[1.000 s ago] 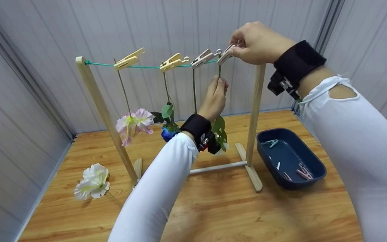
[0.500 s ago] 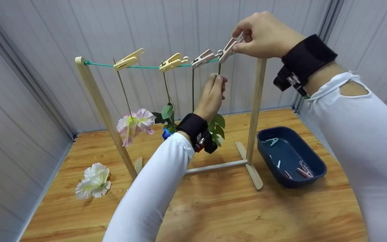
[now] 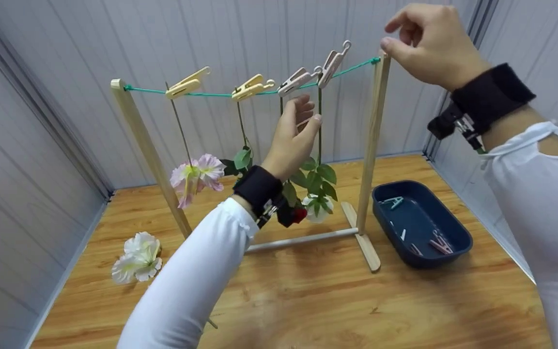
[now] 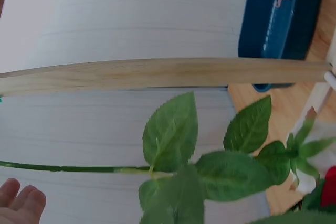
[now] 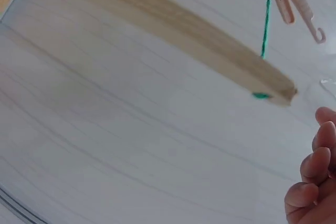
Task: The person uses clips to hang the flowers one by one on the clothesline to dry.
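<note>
My left hand (image 3: pixel 292 140) is half open beside the green stem of an upside-down white artificial rose (image 3: pixel 318 209), its fingers holding nothing. A pale pinkish clothespin (image 3: pixel 331 68) clips that stem to the green line (image 3: pixel 356 68). My right hand (image 3: pixel 436 46), fingers loosely bent and bare of anything, is raised by the top of the right post (image 3: pixel 376 126). Along the line, another pale clothespin (image 3: pixel 297 82) and two yellow clothespins (image 3: pixel 250 88) pin further stems. A pink flower (image 3: pixel 196 177) hangs at left; a red rose (image 3: pixel 300 214) is mostly hidden behind my left wrist.
On the wooden table, a white flower (image 3: pixel 137 258) lies at the left, its stem partly under my left sleeve. Right of the wooden rack stands a dark blue basin (image 3: pixel 422 264) with several clothespins inside. A white bar (image 3: pixel 308 238) joins the rack's feet.
My right hand has let go of the rightmost clothespin and moved up and right. My left hand has released the stem and shifted slightly left, its fingers loosening.
</note>
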Demonstrator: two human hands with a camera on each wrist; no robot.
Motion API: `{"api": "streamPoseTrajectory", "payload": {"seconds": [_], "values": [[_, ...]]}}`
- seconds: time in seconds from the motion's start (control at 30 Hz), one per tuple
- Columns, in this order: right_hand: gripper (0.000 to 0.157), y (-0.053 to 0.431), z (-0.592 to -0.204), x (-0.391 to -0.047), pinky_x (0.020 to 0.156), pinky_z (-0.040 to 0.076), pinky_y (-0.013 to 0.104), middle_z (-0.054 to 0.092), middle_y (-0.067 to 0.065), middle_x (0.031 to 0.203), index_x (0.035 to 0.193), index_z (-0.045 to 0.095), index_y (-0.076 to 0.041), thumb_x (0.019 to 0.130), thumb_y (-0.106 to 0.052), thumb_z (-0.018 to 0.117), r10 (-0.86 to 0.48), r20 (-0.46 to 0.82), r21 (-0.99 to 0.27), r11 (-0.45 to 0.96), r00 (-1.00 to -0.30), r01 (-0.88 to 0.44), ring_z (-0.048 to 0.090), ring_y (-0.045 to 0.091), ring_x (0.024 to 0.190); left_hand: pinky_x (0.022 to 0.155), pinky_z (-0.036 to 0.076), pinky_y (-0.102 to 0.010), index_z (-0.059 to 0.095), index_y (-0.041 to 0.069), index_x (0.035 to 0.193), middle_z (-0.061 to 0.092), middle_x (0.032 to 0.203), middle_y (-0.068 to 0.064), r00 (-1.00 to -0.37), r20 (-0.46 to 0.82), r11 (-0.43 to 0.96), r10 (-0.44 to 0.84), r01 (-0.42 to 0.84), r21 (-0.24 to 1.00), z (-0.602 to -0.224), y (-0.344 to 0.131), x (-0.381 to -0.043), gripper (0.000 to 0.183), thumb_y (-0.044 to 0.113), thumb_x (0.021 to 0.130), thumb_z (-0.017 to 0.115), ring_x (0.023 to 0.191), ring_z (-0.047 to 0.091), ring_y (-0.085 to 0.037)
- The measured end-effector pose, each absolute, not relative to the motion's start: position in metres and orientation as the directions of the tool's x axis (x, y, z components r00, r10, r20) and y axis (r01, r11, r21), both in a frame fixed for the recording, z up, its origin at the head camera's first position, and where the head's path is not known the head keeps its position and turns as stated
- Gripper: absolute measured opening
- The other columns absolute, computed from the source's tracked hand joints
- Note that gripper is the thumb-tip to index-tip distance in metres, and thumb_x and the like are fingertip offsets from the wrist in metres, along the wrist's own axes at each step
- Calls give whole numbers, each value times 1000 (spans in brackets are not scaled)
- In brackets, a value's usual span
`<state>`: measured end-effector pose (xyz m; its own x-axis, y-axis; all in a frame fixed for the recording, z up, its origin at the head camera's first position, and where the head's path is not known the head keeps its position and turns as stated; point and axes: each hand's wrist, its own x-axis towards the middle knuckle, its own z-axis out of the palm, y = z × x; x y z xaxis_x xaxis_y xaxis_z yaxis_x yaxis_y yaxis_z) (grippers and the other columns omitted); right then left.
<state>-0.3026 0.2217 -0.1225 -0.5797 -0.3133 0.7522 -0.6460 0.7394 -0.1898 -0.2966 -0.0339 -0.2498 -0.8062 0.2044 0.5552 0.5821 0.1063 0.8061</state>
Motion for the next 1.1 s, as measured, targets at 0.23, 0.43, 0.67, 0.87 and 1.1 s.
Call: {"api": "streamPoseTrajectory", "payload": {"seconds": [0.23, 0.43, 0.67, 0.87, 1.1], "values": [[25, 259, -161, -317, 70, 38, 14, 55, -12, 87, 113, 71, 6, 107, -16, 63, -211, 724, -308, 753, -656, -582, 47, -1, 74, 106, 54, -34, 49, -3, 145, 60, 136, -22, -742, 601, 160, 295, 659, 735, -260, -61, -276, 37, 9, 111, 55, 122, 64, -28], [25, 287, -207, -330, 68, 42, 15, 63, 5, 94, 115, 70, 4, 107, -18, 64, -196, 550, -410, 783, -812, -467, 53, 9, 77, 86, 58, -30, 56, -3, 129, 66, 113, -19, -714, 608, 123, 347, 677, 725, -280, -83, -259, 22, 6, 110, 56, 98, 65, -19], [23, 311, -273, -344, 69, 45, 24, 64, 14, 97, 114, 70, 4, 104, -17, 70, -228, 364, -417, 827, -903, -377, 56, 22, 84, 77, 58, -27, 58, -9, 123, 67, 102, -17, -735, 564, 160, 376, 651, 742, -311, -107, -246, 18, 3, 108, 58, 89, 66, -19], [23, 321, -329, -356, 72, 49, 37, 68, 17, 94, 107, 70, 5, 99, -16, 75, -301, 218, -372, 854, -928, -365, 62, 29, 84, 75, 56, -23, 60, -8, 120, 68, 102, -19, -760, 519, 208, 392, 623, 754, -340, -122, -238, 16, 3, 108, 61, 88, 67, -23], [25, 320, -389, -362, 71, 52, 38, 72, 14, 89, 94, 71, 1, 95, -21, 82, -345, 16, -360, 874, -938, -328, 64, 25, 79, 75, 55, -24, 63, -4, 121, 69, 103, -16, -765, 446, 254, 466, 598, 760, -368, -133, -229, 17, 9, 111, 60, 88, 66, -19]]}}
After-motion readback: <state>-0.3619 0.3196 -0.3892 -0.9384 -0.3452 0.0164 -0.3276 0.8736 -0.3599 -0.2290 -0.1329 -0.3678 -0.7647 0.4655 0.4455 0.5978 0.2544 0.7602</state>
